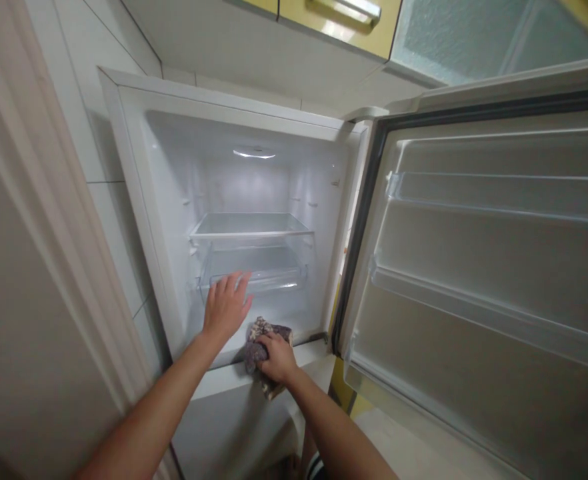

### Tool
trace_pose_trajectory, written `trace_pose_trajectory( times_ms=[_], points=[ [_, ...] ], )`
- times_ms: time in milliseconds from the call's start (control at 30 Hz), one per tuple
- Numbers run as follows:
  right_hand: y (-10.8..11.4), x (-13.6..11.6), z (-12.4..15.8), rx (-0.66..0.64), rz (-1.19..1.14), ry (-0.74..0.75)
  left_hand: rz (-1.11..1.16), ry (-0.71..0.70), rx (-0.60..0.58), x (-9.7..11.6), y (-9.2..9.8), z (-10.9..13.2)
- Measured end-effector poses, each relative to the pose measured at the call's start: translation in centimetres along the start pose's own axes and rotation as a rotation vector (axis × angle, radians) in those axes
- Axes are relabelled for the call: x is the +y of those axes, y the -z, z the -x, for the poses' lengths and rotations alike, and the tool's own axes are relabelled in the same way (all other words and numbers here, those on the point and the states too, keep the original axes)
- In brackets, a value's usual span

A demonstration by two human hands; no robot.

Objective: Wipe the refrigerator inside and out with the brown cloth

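Observation:
An open fridge compartment [139, 200] with white walls fills the middle of the view. My left hand [228, 305] is raised in front of its clear drawer [274, 285], fingers spread and holding nothing. Lower and to the right, my right hand [278, 359] grips a crumpled dark patterned cloth [257, 357] at the compartment's bottom front edge. Part of the cloth hangs over that edge. Above the drawer is a glass shelf [251, 225].
The fridge door [474, 267] stands wide open at the right, with clear door racks [484, 193]. Yellow cabinets [339, 30] hang above. A tiled wall and a pale curtain-like edge [49, 167] are at the left.

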State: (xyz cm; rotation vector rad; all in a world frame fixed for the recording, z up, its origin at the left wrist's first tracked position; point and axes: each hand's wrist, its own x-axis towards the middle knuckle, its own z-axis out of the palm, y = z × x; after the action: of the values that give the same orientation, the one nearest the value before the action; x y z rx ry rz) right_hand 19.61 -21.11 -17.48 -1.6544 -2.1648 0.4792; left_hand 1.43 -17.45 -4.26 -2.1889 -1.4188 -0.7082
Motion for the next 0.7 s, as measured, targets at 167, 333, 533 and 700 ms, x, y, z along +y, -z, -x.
trace_pose_trajectory(
  times_ms=[167, 333, 533, 700],
  points=[
    [0.1, 0.1, 1.1, -0.014, -0.008, -0.010, -0.088, 0.031, -0.256, -1.4, 1.8, -4.2],
    [-0.2, 0.9, 2.4, -0.017, -0.045, -0.038, -0.086, 0.026, -0.376, -1.4, 2.5, -5.0],
    [0.0, 1.0, 4.8, -0.031, -0.111, -0.017, -0.026, 0.047, -0.539, -0.3, 4.7, -4.1],
    [-0.9, 1.7, 10.8, 0.034, -0.435, -0.010, 0.044, 0.010, -0.577, 0.9, 7.4, -1.9]
  ],
)
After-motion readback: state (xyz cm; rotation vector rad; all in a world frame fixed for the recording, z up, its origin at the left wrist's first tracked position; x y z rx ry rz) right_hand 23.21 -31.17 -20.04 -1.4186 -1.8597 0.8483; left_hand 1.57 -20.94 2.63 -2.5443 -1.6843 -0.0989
